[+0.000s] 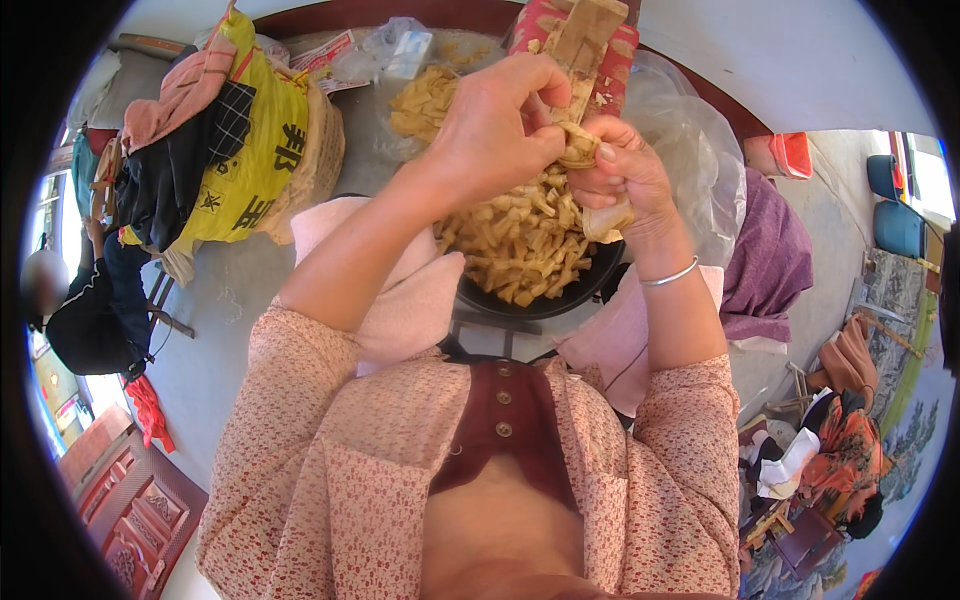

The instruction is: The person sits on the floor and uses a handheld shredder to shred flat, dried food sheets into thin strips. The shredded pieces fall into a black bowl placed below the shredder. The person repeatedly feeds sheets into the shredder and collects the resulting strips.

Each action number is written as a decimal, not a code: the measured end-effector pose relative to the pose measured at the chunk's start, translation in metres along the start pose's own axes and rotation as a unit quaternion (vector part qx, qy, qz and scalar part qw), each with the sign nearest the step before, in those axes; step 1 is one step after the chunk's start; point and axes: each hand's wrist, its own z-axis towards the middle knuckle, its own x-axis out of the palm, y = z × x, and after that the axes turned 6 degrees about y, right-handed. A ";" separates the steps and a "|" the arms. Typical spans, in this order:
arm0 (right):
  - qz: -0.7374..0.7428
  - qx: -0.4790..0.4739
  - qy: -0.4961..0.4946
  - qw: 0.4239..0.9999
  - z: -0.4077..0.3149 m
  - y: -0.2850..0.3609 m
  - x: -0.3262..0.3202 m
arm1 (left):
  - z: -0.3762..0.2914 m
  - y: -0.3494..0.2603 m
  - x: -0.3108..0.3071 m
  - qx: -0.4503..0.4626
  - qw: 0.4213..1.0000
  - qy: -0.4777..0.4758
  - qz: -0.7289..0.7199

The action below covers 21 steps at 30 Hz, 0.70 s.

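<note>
My left hand [499, 124] pinches one end of a pale-yellow pliable strip [577, 146], which looks like tofu skin. The strip is bent into a loop between both hands, and my right hand [626, 165] grips its other side. A broader end of pale-yellow sheet [606, 219] hangs below my right fingers; whether it is the same piece I cannot tell. Beneath my hands a round black basin [559, 301] holds a heap of knotted yellow pieces [525, 240]. Just beyond my hands, a wooden board [589, 45] rests on a red patterned cushion [619, 56].
Flat yellow strips [424, 101] lie in clear plastic at the back left. A yellow woven sack [262, 150] with clothes on it stands left. To the right are a clear plastic bag [694, 157] and a purple cloth [765, 255]. Another person [97, 307] sits far left.
</note>
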 end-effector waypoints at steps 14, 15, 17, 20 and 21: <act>-0.182 -0.088 -0.160 0.966 0.009 -0.006 0.018 | -0.003 0.014 -0.004 0.122 0.990 0.015 0.067; -0.196 -0.088 -0.166 0.962 0.010 -0.005 0.017 | -0.003 0.013 -0.005 0.116 0.990 0.040 0.063; -0.225 -0.080 -0.163 0.957 0.009 -0.005 0.014 | -0.003 0.013 -0.010 0.102 0.989 0.090 0.057; -0.267 -0.055 -0.133 0.953 0.006 -0.009 0.008 | 0.003 0.019 -0.011 0.015 0.986 0.159 0.044; -0.270 -0.050 -0.151 0.950 0.006 -0.009 0.011 | 0.004 0.022 -0.011 -0.015 0.983 0.180 0.018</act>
